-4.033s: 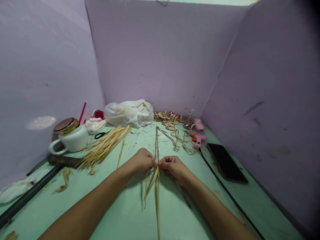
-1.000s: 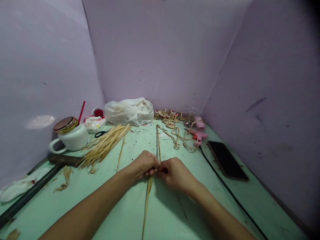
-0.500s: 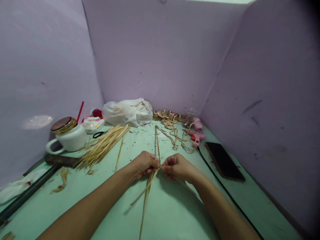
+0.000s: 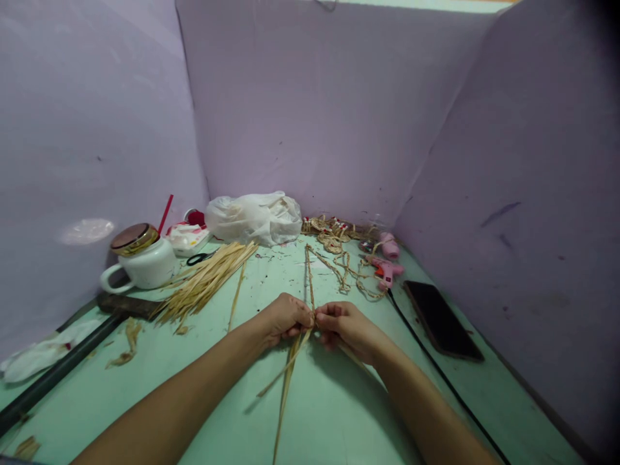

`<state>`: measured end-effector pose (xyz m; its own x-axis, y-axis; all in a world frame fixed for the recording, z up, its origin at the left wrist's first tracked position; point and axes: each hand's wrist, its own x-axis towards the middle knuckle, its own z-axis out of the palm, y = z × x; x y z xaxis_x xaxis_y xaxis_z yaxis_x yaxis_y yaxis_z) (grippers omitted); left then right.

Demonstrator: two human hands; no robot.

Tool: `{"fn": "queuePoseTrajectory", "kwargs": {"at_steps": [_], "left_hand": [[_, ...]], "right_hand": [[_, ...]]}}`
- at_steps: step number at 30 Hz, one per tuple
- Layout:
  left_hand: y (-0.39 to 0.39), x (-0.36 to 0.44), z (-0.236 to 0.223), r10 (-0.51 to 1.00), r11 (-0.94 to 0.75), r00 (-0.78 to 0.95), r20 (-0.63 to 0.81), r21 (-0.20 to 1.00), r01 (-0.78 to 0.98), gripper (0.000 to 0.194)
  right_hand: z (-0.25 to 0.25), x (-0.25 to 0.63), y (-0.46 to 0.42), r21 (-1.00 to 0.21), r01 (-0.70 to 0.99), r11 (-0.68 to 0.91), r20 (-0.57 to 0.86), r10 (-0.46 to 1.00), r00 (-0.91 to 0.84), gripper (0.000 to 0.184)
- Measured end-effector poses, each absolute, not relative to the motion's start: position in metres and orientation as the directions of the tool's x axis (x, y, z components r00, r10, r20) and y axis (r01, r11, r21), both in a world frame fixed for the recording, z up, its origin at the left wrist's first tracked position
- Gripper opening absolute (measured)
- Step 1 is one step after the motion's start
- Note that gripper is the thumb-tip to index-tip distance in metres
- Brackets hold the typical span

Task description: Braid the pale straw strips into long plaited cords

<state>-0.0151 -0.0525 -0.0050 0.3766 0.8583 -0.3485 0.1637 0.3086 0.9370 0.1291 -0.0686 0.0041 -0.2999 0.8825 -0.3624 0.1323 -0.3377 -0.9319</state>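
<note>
My left hand [image 4: 289,316] and my right hand [image 4: 343,324] meet at the near end of a thin straw braid [image 4: 310,278], each pinched closed on its strands. From there the braid runs away from me over the green table, turns back and lies in loose loops [image 4: 345,271]. Unbraided straw strands [image 4: 287,391] hang below my left hand toward the table's near edge. Another strand [image 4: 356,357] slants out under my right hand. My fingertips hide the exact point where the strands cross.
On the left are a bundle of straw [image 4: 213,279], scissors [image 4: 196,259], a white mug [image 4: 150,265] with a lidded jar on top, and a hammer [image 4: 53,371]. A white plastic bag [image 4: 261,218] lies behind. To the right are a pink glue gun [image 4: 386,270] and a phone [image 4: 443,320].
The whole view has shifted slightly, so things appear a little farther right. Both hands stay pinched at the braid's end, with only small finger movement.
</note>
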Motion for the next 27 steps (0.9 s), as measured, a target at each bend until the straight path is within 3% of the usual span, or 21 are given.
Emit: {"fn": "queuePoseTrajectory", "kwargs": {"at_steps": [4, 10, 17, 23, 27], "left_hand": [[-0.052, -0.016, -0.006, 0.859, 0.308, 0.366, -0.358, 0.933, 0.188, 0.005], [-0.054, -0.019, -0.001, 0.863, 0.266, 0.363, -0.351, 0.928, 0.262, 0.004], [-0.056, -0.028, 0.011, 0.820, 0.240, 0.357, -0.446, 0.836, 0.493, 0.004], [-0.071, -0.018, 0.020, 0.856, 0.167, 0.316, -0.410, 0.797, 0.580, 0.013], [-0.088, -0.005, 0.014, 0.950, 0.018, 0.218, -0.224, 0.735, 0.678, 0.019]], "right_hand": [[-0.003, 0.126, -0.066, -0.919, 0.270, -0.287, -0.340, 0.924, -0.175, 0.010], [-0.006, 0.128, -0.063, -0.949, 0.232, -0.212, -0.256, 0.949, -0.181, 0.008], [-0.005, 0.126, -0.065, -0.948, 0.224, -0.225, -0.267, 0.946, -0.183, 0.007], [-0.003, 0.126, -0.067, -0.943, 0.226, -0.244, -0.290, 0.935, -0.201, 0.006], [-0.003, 0.125, -0.069, -0.944, 0.175, -0.279, -0.310, 0.931, -0.191, 0.006]]}}
